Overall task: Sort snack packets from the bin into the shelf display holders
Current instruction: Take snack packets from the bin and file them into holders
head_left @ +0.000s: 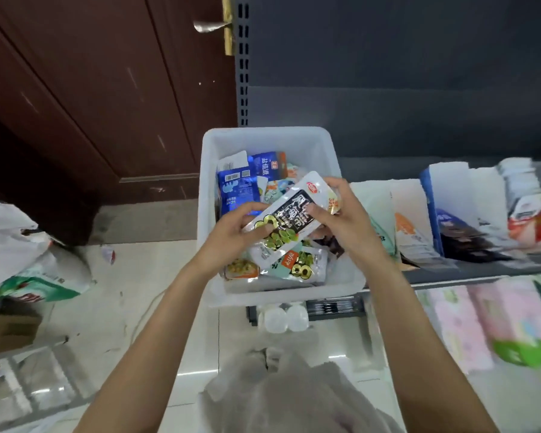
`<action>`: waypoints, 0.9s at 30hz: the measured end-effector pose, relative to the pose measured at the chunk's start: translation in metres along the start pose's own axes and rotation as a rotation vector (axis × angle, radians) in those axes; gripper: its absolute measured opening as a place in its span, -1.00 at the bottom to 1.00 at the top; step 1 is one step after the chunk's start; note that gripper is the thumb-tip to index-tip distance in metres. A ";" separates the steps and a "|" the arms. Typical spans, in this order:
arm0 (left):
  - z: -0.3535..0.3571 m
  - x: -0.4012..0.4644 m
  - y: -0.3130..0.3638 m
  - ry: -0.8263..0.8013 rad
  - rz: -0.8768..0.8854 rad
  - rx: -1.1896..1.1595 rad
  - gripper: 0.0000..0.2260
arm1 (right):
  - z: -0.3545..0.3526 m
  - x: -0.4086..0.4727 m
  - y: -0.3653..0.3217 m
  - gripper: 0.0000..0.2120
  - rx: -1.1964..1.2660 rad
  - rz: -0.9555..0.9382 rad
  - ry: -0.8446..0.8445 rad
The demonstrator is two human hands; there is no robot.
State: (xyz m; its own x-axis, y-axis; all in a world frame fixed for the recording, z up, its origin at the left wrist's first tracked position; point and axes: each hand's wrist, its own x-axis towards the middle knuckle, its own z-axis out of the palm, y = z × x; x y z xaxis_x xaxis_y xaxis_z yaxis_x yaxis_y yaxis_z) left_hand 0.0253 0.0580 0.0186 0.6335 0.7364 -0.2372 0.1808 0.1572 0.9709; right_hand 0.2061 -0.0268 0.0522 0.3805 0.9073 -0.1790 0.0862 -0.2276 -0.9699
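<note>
Both hands over the white bin, sharing one snack packet — white with a black panel and green ring-shaped pieces printed on it. The packet is tilted, its far end up toward the right hand, its near end down at the left.

Left hand: fingers curled under the packet's lower end, thumb pressed on top of the printed face — holding it.

Right hand: fingers curled round the packet's upper end, thumb across the black panel — also holding it.

Beneath the hands, in the bin: more packets in a loose heap. Blue packets lie beyond the left hand, toward the bin's far wall. A pale green packet with the same ring print lies flat just under the held one, nearer the person than both hands. A small orange-edged packet sits below the left wrist, at the bin's near corner.

To the right of the right hand, on the dark shelf: display holders standing side by side. The pale green holder is closest to the right hand, then a white-and-orange one, a blue-edged one with dark packets, and a red-and-white batch farthest out — blurred.

Left of the left hand, well apart, on the floor: white plastic bags.
</note>
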 end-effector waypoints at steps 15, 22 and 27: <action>0.182 0.058 0.060 -0.466 0.855 0.850 -0.65 | -0.175 -0.116 0.046 -0.84 0.134 -0.045 0.596; 0.306 0.106 0.076 -0.234 0.970 0.790 -0.86 | -0.275 -0.125 0.060 -0.81 -0.008 -0.274 0.802; 0.376 0.157 0.074 -0.055 0.830 0.815 -0.93 | -0.344 -0.091 0.086 -0.84 -0.192 -0.285 0.822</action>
State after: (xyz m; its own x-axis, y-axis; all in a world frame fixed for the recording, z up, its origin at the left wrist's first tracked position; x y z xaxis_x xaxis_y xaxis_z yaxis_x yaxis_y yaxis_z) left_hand 0.4204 -0.0623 0.0402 0.8127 0.3816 0.4403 0.1126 -0.8443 0.5239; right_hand 0.4958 -0.2503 0.0417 0.8551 0.4147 0.3113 0.4031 -0.1541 -0.9021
